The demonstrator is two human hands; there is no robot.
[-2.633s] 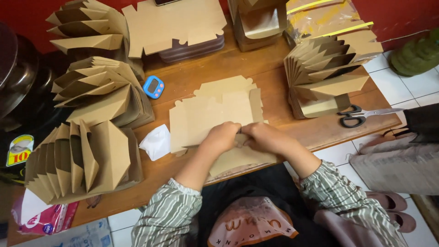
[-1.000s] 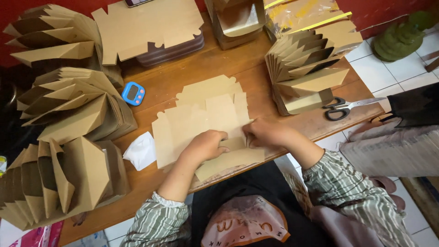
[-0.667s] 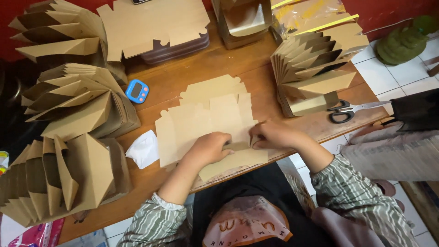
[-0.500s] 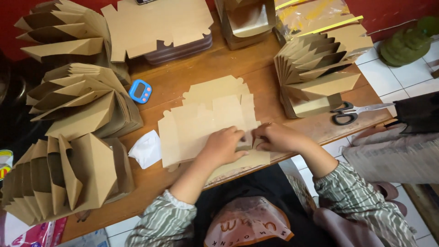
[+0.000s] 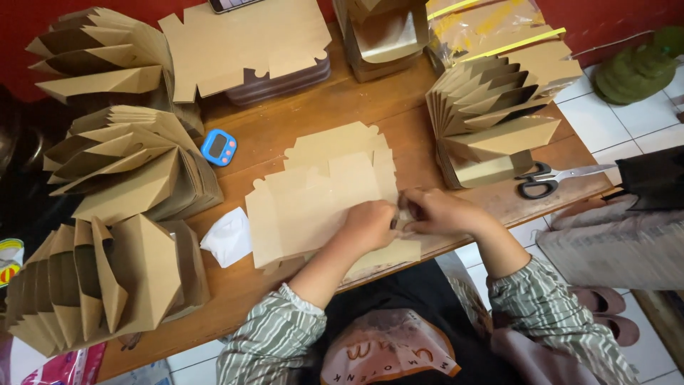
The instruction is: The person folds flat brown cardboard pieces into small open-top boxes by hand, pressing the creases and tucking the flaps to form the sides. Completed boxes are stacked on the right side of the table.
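Both hands pinch the same spot: left hand [image 5: 369,223] and right hand [image 5: 442,212] meet fingertip to fingertip on the right edge of the flat cardboard blank [image 5: 313,203], fingers curled shut on a small flap there; exact fold under the fingers is hidden. Blank lies flat, mid-worktop, toward the near edge, its lower part sticking out over that edge w/ more blanks stacked under it.

Wooden worktop [image 5: 370,114] carries everything else. Largest first: fanned stack of folded brown boxes [image 5: 100,285] at the near-left corner, another fanned stack [image 5: 132,167] along the left edge just behind it, a third [image 5: 92,57] at the far-left corner. Pile of flat blanks [image 5: 249,43] sits on dark trays at the far edge, centre. Fanned box stack [image 5: 499,114] on the right side, well apart from the hands. Open box [image 5: 385,36] at the far edge, plastic bag [image 5: 491,25] beside it on the right.

Smaller bits: scissors [image 5: 548,178] w/ black handles at the right edge, near the right stack. White crumpled tissue [image 5: 228,237] just left of the blank, touching it or nearly. Small blue timer [image 5: 219,147] between the left stack & the blank.
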